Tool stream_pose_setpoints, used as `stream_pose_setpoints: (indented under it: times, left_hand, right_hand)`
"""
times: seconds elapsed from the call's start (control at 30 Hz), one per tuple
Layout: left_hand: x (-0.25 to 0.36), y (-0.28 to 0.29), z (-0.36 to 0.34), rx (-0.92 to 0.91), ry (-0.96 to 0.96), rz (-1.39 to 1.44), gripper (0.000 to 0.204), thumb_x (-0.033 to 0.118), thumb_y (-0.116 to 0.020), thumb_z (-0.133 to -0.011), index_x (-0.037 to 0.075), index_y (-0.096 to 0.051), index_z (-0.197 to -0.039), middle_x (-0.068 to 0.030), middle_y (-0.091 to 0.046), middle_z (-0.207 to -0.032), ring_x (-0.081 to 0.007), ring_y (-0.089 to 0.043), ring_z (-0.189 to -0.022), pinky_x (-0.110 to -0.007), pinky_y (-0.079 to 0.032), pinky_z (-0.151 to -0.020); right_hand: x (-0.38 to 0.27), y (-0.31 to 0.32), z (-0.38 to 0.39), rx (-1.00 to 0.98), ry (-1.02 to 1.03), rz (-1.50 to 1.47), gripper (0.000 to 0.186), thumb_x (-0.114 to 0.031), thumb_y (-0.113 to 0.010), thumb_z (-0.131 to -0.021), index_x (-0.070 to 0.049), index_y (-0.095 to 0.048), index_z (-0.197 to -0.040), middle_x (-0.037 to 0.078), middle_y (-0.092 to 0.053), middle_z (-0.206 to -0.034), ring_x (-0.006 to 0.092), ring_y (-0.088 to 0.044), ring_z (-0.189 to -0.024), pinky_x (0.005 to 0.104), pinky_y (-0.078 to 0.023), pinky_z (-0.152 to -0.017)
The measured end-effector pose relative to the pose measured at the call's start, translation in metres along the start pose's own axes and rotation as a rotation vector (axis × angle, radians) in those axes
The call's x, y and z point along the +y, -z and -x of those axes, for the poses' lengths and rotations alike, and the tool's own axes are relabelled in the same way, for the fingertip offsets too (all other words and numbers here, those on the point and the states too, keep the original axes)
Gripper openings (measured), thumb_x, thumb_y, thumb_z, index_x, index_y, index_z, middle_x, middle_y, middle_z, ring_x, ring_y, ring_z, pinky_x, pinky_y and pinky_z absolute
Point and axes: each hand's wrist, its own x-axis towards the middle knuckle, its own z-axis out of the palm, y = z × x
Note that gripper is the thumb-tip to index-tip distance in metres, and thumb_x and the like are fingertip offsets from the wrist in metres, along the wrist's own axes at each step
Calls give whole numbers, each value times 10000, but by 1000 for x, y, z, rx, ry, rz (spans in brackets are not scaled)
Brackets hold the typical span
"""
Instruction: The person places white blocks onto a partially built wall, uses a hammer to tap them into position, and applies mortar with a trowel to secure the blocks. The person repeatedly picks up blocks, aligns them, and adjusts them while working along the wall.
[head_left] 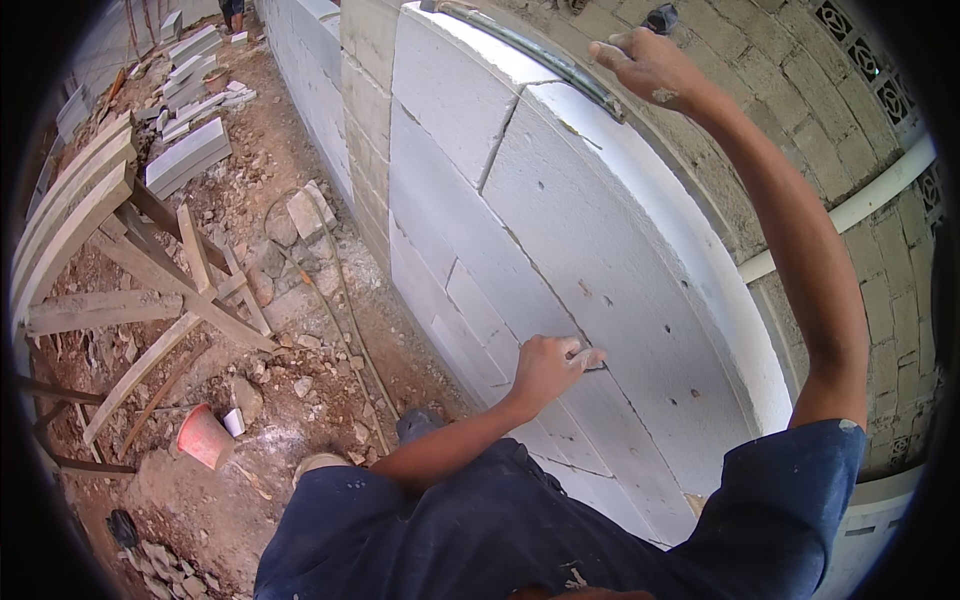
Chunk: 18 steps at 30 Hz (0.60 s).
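Note:
A wall of white lightweight blocks (600,270) runs alongside me, with thin dark joints between its blocks. My left hand (548,375) is at the wall's face, its fingers closed and pressed to a long joint. A small dark bit shows at the fingertips, too small to name. My right hand (655,70) is raised over the far side of the wall's top, with dusty fingers curled in. Whatever they may hold is hidden. Near it, a long greyish metal bar (540,55) lies along the top edge of the blocks.
To the left, a wooden trestle (150,250) stands on rubble-strewn soil. A red bucket (205,437) lies tilted near my feet. A thin hose-like line (345,320) crosses the ground. Loose white blocks (187,157) lie farther off. Beyond the wall are a grey block wall (880,290) and white pipe (880,190).

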Motion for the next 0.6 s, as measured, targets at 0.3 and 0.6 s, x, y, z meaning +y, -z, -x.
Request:
stream_pose_setpoints:
  times: [0.3, 0.6]
  left_hand:
    - [-43, 70, 14, 354, -34, 10, 492, 268, -755, -848, 10, -451, -560, -140, -388, -488, -264, -318, -427, -388, -315, -429]
    - [15, 139, -48, 426, -546, 4, 177, 145, -680, -910, -12, -659, -832, -95, -651, -728, -187, -618, -644, -289, -464, -595]
  right_hand:
    - [-43, -48, -70, -157, 32, 37, 415, -333, -591, -895, 52, -704, -1002, 271, -683, -968, 384, -672, -891, 467, -509, -803]
    - [-27, 125, 55, -193, -207, 713, 194, -87, -542, -886, 38, -645, -994, 188, -657, -927, 270, -646, -760, 394, -496, -598]
